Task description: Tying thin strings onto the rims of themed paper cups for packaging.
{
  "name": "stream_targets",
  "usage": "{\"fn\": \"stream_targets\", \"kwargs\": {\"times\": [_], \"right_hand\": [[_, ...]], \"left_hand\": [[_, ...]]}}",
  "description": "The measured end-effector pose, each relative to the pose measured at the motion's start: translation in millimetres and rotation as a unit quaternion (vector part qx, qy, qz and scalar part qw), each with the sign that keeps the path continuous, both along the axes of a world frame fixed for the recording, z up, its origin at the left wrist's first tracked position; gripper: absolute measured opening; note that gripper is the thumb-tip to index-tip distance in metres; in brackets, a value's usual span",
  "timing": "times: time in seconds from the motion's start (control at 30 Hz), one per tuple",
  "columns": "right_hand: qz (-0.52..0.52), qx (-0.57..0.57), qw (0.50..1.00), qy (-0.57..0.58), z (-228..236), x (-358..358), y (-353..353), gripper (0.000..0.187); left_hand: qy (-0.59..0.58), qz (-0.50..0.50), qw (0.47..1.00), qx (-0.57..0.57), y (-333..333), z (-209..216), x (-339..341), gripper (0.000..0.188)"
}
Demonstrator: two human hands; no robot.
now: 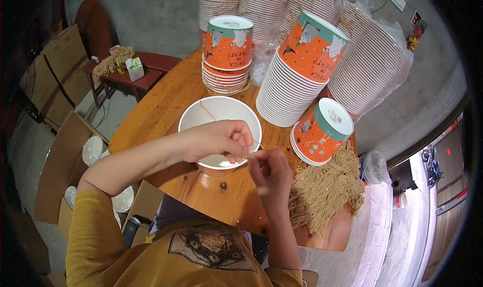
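In front of me on the table stands a white paper bucket (230,109), mouth up, with a strip of orange showing on its near outside. A thin tan string (207,110) crosses its far left rim into the inside. Over the bucket's right part, my left hand (221,140) is closed, fingertips pinching the string. Just right of it, beside the near right rim, my right hand (272,168) pinches the string too, and a short loop shows between the two hands. The exact grip of the fingertips is partly hidden.
Upside-down orange and green buckets stand in a short stack (229,48), a tall stack (297,80) and a low stack (322,131). A bundle of tan strings (327,189) lies at the table's right edge. Bagged bucket stacks (370,60) rise behind. An open carton (63,176) sits lower left.
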State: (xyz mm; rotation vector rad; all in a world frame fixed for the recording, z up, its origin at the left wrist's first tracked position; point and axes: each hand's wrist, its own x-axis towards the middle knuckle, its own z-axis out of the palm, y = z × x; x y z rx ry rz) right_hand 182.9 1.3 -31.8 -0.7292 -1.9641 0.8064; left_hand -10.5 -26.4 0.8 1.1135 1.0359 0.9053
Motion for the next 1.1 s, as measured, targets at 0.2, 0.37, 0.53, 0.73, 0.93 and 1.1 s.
{"fn": "stream_targets", "kwargs": {"times": [0.2, 0.37, 0.53, 0.73, 0.93, 1.1], "right_hand": [[-0.019, 0.085, 0.996, -0.025, -4.9, -2.0, -1.0, 0.017], [-0.04, 0.173, 0.983, -0.055, -9.6, -2.7, -0.1, 0.019], [-0.016, 0.116, 0.992, -0.055, -3.7, 0.6, -5.3, 0.018], [0.048, -0.116, 0.992, 0.022, -5.4, 5.6, 1.6, 0.01], [0.036, -0.093, 0.994, 0.033, -6.5, -1.4, 1.6, 0.01], [0.038, -0.184, 0.98, 0.07, -6.1, -3.4, 1.8, 0.01]], "left_hand": [[-0.072, 0.015, 0.993, -0.089, -4.1, 8.3, 2.7, 0.024], [-0.078, 0.021, 0.993, -0.085, -5.1, 5.2, 4.5, 0.027], [-0.048, -0.002, 0.998, -0.042, -4.6, -1.5, 0.3, 0.03], [0.21, 0.025, 0.956, 0.204, -12.9, 1.8, 8.0, 0.027], [0.279, 0.02, 0.933, 0.225, -18.1, 15.5, 17.1, 0.028], [0.303, 0.02, 0.908, 0.287, -16.2, 8.6, 13.4, 0.025]]}}
